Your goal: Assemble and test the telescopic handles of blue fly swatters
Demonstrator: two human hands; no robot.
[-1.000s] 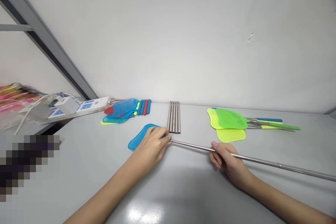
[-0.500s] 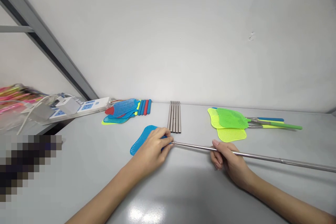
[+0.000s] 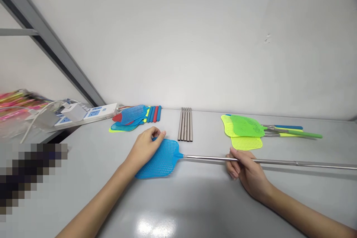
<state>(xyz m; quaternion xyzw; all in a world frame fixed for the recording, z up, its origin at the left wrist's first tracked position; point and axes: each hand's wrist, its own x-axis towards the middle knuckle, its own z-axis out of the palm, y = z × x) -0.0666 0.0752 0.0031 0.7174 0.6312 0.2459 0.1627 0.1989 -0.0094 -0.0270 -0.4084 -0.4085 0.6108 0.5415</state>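
Note:
A blue mesh fly swatter head is joined to a thin, extended metal telescopic rod, which runs off the right edge of the view. My left hand is closed on the head's left part, its thumb along the upper edge; some fingers are hidden. Farther right, my right hand wraps round the rod with thumb and fingers. Beyond the head lies a row of several short metal rods.
Back left, loose swatter heads are stacked beside several coloured handles. Whole fly swatters with handles lie at the back right. A power strip with plugs and cables stands at the far left, near bagged colourful items.
My left hand has moved from the neck joint leftward onto the mesh head, uncovering the joint. The head has turned flatter to view, and the rod's right end has risen slightly.

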